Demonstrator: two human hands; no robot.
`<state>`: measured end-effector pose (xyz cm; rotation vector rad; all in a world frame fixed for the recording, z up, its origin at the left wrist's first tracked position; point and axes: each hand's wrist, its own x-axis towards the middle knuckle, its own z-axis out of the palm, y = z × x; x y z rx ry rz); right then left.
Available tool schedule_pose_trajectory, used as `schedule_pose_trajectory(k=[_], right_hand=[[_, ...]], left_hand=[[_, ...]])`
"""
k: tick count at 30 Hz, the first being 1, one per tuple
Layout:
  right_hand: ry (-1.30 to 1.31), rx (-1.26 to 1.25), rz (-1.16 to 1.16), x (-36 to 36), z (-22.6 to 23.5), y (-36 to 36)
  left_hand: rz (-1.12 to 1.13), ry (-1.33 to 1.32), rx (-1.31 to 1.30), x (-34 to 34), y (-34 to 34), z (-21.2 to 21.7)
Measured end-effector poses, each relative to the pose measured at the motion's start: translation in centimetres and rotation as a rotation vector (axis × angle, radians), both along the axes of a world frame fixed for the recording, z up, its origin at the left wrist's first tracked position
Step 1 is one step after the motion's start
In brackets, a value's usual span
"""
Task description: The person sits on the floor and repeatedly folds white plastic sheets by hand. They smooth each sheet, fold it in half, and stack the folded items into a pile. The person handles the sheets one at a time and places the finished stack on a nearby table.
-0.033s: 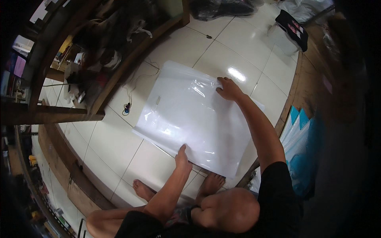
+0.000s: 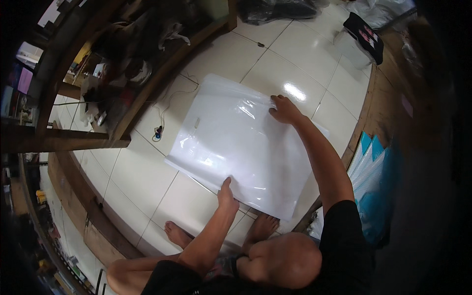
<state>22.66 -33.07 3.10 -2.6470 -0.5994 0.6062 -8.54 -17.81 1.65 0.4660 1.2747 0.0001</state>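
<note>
One big, roughly rectangular sheet of glossy, translucent white plastic [image 2: 236, 142], spread on the pale square-tiled floor [image 2: 130, 182]. Left of it: a small blue object with thin wire [image 2: 158, 133].

Handling, left to right: reads as light, limp film, probably slippery, likelier to crease than break. Can't tell if it's one layer or more. Left end: near corner is free, edge looks slightly rolled, decent pinch spot. Middle of the near edge: the person's bare left hand [image 2: 227, 197] has hold of it, thumb on top, fingers hidden underneath. Solid spot, I'd say. Far edge, toward the right: the bare right hand [image 2: 286, 110] is on it, fingers curled; can't tell if pinching or just pressing. I'd stick to edges; the flat middle gives little purchase.

Looks: small yellowish oblong mark [image 2: 196, 123] near the left side, greyish-white centre, wrinkles and bright glare streaks toward the far edge, smoother right end.
</note>
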Motion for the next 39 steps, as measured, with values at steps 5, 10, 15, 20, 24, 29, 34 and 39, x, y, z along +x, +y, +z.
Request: schedule_pose_trajectory(k=[5,10,15,20,24,29,34,39], right_hand=[[0.057,-0.087,0.021,0.6,0.2,1.3],[0.016,-0.070,-0.006,1.5,0.6,1.7],[0.018,-0.026,-0.026,1.9,1.3,1.4],[-0.076,-0.056,0.047,2.4,0.6,1.4],[-0.049,-0.035,0.060,2.0,0.8,2.2],[-0.044,-0.047,0.131,2.8,0.3,1.4],[-0.001,-0.008,0.024,1.9,1.2,2.6],[-0.080,-0.023,0.083,1.9,0.1,2.9]], left_hand=[[0.017,0.137,0.054,1.7,-0.4,1.5],[-0.098,0.454,0.127,4.8,-0.1,-0.9],[-0.153,0.365,0.078,4.0,0.6,-1.3],[-0.155,0.227,0.130,0.9,0.4,-2.3],[-0.131,0.286,0.142,1.6,0.0,-1.7],[-0.150,0.284,0.110,2.6,-0.1,-0.1],[-0.203,0.406,0.312,1.6,-0.6,0.4],[-0.105,0.309,0.183,2.0,-0.3,-1.0]])
